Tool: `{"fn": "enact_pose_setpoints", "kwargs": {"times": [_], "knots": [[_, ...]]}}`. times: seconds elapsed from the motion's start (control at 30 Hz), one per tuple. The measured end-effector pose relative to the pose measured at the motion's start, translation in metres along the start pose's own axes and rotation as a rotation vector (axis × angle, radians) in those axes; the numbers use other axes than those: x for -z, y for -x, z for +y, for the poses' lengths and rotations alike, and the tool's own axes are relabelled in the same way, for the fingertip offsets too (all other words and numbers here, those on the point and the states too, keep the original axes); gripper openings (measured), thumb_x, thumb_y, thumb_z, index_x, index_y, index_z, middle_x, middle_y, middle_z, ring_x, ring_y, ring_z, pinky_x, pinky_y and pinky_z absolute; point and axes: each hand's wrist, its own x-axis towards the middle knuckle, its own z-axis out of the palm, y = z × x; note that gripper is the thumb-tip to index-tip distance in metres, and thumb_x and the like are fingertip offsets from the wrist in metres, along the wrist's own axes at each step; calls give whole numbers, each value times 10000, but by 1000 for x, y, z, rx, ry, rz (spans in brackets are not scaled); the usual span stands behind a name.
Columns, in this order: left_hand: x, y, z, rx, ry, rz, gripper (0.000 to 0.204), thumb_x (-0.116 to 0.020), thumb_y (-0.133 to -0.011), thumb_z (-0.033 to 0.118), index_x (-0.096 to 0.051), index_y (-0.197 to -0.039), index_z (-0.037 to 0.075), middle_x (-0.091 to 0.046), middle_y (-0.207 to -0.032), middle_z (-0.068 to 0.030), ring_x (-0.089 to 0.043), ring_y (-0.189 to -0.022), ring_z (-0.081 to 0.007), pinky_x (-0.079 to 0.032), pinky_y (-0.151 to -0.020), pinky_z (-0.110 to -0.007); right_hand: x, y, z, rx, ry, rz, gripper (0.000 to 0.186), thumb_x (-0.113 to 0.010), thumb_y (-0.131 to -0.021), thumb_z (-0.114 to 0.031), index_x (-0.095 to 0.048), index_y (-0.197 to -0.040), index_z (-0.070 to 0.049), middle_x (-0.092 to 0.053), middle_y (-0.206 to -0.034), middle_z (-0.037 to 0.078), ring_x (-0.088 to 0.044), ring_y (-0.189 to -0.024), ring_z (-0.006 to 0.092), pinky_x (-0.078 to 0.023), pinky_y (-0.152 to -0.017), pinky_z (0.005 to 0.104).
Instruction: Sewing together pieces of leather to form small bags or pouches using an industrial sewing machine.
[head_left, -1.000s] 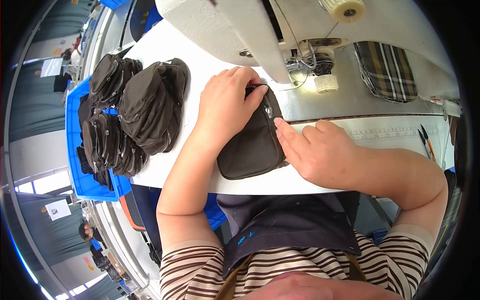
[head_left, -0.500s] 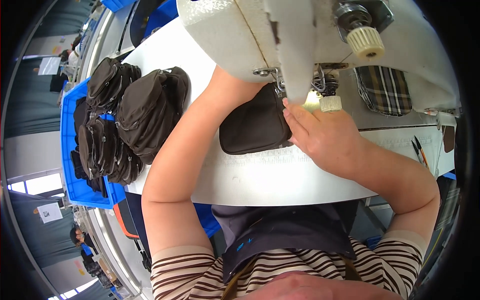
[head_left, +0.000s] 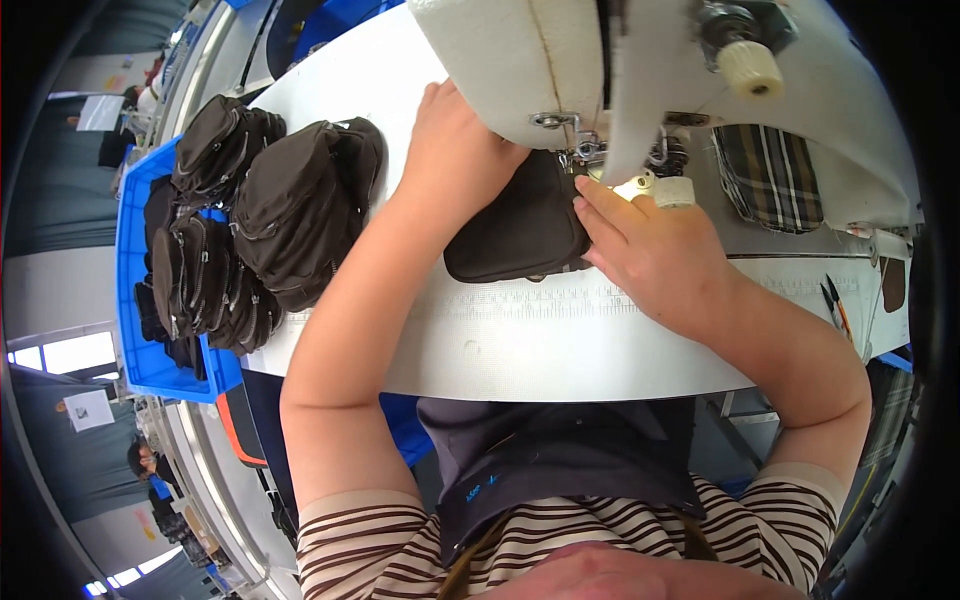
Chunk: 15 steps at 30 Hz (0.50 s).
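Observation:
A dark brown fabric pouch (head_left: 512,232) lies flat under the needle area of a white sewing machine (head_left: 510,70). My left hand (head_left: 462,150) rests over the pouch's far left part, close to the machine head. One left fingertip shows beside the head; the other fingers are hidden, so their grip cannot be made out. My right hand (head_left: 655,245) touches the pouch's right edge, its fingers stretched toward the presser foot (head_left: 568,160). A small lamp glows just beyond the right fingers.
On the left, several dark brown bags (head_left: 300,205) are heaped in and beside a blue bin (head_left: 150,376). A plaid fabric piece (head_left: 768,180) lies beneath the machine arm. Two pen-like tools (head_left: 838,305) sit at the right. A ruler strip (head_left: 520,308) runs along the white table (head_left: 480,360).
The pouch has shifted away from me beneath the machine. My left hand has moved farther up beside the machine head, while the right fingers stay at the pouch's edge. The view has shifted slightly.

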Motion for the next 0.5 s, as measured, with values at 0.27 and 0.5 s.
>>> {"fn": "enact_pose_setpoints", "kwargs": {"times": [0.27,0.5], "knots": [[9,61,41,-154,308,-69,569,-834,-742,177,-721,-1295,103,-673,-1363,-65,-596,-1239,-349,-538,-1029,-444,-1,4,2,-12,-101,95,210,-776,-800,-205,-611,-880,-102,-591,-805,38,-664,-731,219,-516,-625,373],[1,62,41,-170,227,-23,512,-780,-779,196,-731,-1278,95,-696,-1343,-55,-628,-1200,-330,-564,-991,-423,-1,10,-6,18,-66,61,113,-736,-827,-181,-650,-840,-108,-605,-783,38,-665,-726,222,-516,-633,377]]}}
